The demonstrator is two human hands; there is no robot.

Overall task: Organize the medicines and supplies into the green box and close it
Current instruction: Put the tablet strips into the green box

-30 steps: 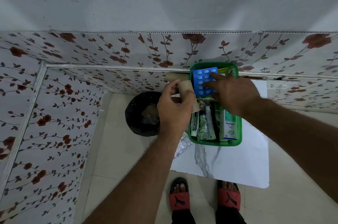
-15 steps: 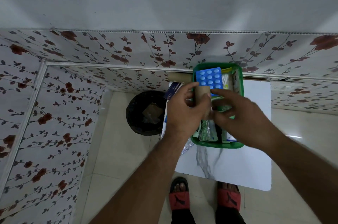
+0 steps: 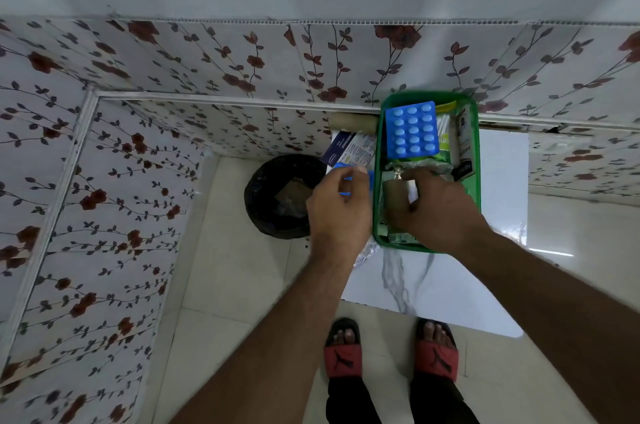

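Note:
The green box stands open on a white marble-patterned table. A blue blister pack leans in its far end, with tubes and sachets beside it. My right hand is over the near half of the box, shut on a brown bandage roll low inside it. My left hand hovers just left of the box with fingers loosely curled. Beneath it lies a blue item, and no grip on it shows.
A dark blue printed packet and a second brown roll lie left of the box by the wall. A foil strip pokes out at the table's left edge. A black bin stands on the floor left of the table.
The brown roll passed from my left hand to my right, which lowered it into the box. My left hand drew back to the left over the blue item.

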